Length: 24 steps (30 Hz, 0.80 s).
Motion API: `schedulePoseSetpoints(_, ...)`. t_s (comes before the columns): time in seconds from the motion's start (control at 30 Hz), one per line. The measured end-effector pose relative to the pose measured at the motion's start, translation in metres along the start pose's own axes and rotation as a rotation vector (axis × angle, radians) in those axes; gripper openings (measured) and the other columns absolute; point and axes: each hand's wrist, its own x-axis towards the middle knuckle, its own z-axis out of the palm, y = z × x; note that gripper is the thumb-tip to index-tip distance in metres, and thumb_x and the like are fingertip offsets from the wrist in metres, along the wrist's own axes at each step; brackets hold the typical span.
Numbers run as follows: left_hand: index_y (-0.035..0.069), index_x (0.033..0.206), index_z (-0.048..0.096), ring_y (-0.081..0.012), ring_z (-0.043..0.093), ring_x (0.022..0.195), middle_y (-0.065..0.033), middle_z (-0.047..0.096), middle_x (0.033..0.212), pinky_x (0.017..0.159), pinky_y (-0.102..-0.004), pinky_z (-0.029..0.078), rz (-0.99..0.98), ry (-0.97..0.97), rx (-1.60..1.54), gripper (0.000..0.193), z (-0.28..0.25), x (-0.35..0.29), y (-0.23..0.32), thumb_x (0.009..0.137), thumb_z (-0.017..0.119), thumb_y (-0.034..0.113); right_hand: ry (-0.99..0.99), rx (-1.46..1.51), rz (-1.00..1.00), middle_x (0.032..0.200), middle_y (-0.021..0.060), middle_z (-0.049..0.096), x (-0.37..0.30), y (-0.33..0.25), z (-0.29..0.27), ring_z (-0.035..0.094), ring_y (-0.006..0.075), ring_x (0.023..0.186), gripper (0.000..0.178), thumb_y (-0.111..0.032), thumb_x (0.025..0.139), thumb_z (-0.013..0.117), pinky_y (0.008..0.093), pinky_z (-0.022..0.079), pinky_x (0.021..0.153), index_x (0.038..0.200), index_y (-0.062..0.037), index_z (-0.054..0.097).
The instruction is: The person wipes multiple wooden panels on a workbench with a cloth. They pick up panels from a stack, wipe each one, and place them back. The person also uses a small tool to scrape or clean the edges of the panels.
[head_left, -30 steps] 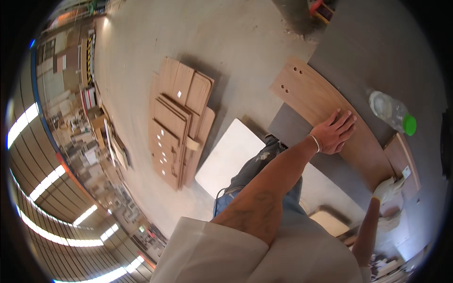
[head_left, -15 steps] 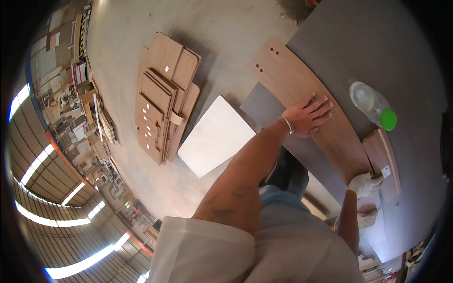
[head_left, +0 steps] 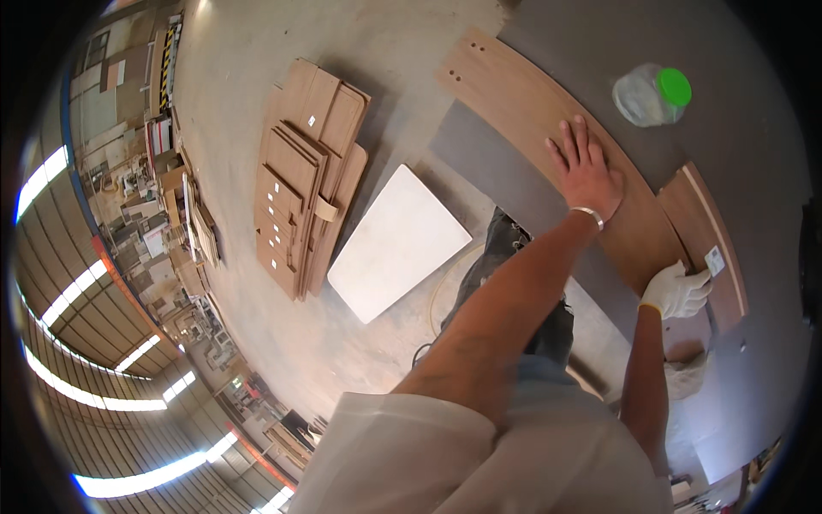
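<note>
A long curved wooden panel point(head_left: 522, 103), with paired holes at its far end, lies across a dark grey board. My left hand point(head_left: 591, 176), bare with a bracelet at the wrist, rests palm down on it, fingers spread. My right hand point(head_left: 675, 291) wears a white glove with a yellow cuff. It lies over the panel's near end, fingers stretched onto a smaller wooden piece point(head_left: 706, 223) that has a raised curved edge strip and a white label. Beyond the panel, a clear plastic jar point(head_left: 640, 96) with a green lid lies on the grey board.
The dark grey work surface point(head_left: 762, 163) fills the right side. A whitish cloth or glove point(head_left: 685, 379) lies below my right hand. On the floor to the left are a white board point(head_left: 398, 244) and stacked brown panels point(head_left: 300, 188). Shelves and materials point(head_left: 163, 240) line the far left.
My left hand has slid along the panel toward its near end, fingers now pointing away from me. The jar has turned, its lid now toward the far right. My view has shifted slightly.
</note>
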Motion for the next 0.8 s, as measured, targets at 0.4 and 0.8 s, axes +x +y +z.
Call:
schedulePoseSetpoints(0.4, -0.011, 0.141, 0.048, -0.0461, 0.006, 0.161, -0.0259, 0.018, 0.172, 0.126, -0.068, 0.001, -0.024, 0.078, 0.137, 0.067, 0.022, -0.004, 0.015, 0.092, 0.051, 0.035, -0.018, 0.076, 0.016, 0.155, 0.0216, 0.047, -0.004, 0.006, -0.001, 0.043, 0.0399, 0.141, 0.068, -0.037, 0.091, 0.071, 0.0589, 0.034, 0.111, 0.15, -0.0116, 0.047)
schedulePoseSetpoints(0.8, -0.009, 0.143, 0.047, -0.0455, 0.017, 0.159, -0.0232, 0.028, 0.169, 0.125, -0.0666, 0.011, 0.03, 0.193, 0.316, 0.067, 0.026, 0.0, 0.014, 0.092, 0.049, 0.036, -0.038, 0.287, 0.064, 0.15, 0.0216, 0.049, 0.005, 0.002, -0.025, 0.038, 0.0428, 0.139, 0.07, -0.029, 0.074, 0.077, 0.0645, 0.024, 0.115, 0.137, -0.0069, 0.057)
